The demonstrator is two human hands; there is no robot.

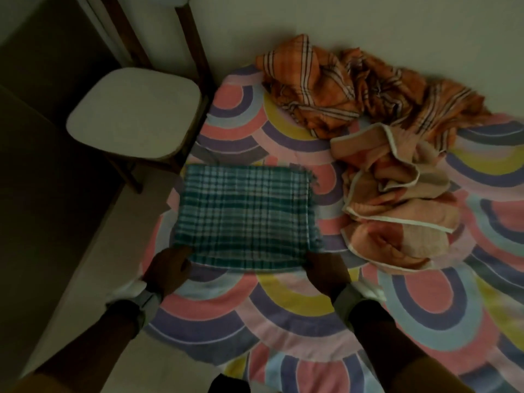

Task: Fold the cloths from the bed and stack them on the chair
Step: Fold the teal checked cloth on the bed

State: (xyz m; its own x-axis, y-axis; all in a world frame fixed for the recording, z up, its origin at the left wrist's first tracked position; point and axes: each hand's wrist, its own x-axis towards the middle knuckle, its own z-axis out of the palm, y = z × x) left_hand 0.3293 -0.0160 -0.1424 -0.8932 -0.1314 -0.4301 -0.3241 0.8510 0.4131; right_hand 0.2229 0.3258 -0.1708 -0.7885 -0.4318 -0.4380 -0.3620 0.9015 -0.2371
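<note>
L hand (167,268) & R hand (326,272): each grip pinches a near corner of teal plaid cloth (246,208), flat at bed (283,307) ctr. Chair (133,112) at 10 o'clock, orange cloth (340,89) at 1, peach towel (397,199) at 3.

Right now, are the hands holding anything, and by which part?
Yes: the checked cloth, by its near edge; left hand at the left corner, right hand at the right corner.
</note>
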